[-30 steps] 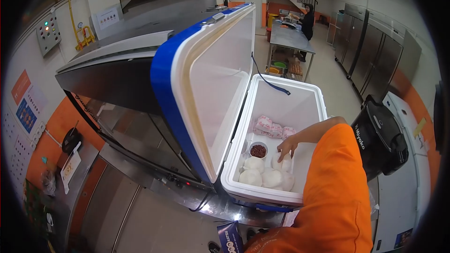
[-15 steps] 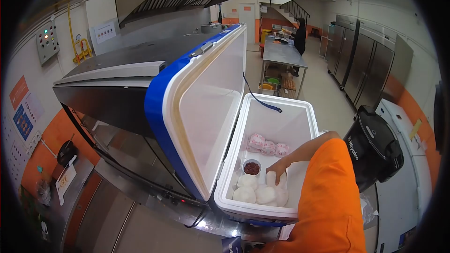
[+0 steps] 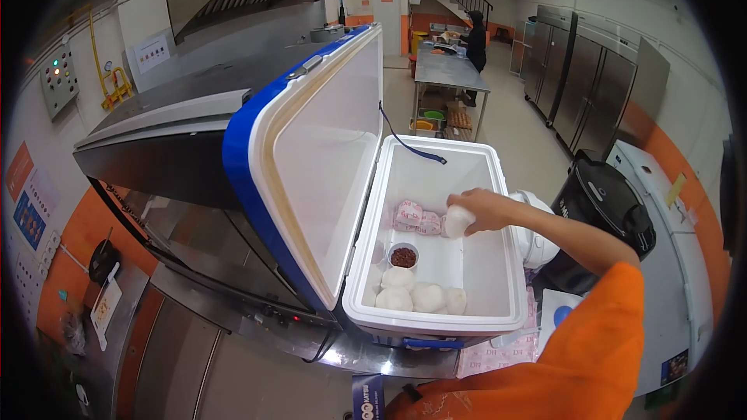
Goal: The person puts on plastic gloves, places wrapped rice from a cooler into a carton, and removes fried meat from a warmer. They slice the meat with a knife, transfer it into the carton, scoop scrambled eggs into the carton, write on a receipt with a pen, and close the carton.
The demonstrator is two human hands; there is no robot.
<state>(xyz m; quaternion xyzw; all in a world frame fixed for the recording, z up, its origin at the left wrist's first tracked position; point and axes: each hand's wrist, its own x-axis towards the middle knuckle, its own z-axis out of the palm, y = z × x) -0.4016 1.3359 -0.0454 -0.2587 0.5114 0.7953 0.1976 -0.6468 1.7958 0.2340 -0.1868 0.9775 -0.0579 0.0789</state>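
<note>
The desk (image 3: pixel 350 354) carries a cooler (image 3: pixel 436 325). Right hand (image 3: pixel 487 210) grips a ball (image 3: pixel 457 224) over its far half; left hand unseen

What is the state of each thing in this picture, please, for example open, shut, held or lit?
Cooler lid: open, tilted up.
Cooler: open, with things inside.
Right hand: closed around the white piece.
White piece: held.
Other white pieces: lying in the cooler.
Cup: holding dark red contents; covered or not, unclear.
Bundles: wrapped.
Steel cabinet doors: shut.
Control panel: lights lit.
</note>
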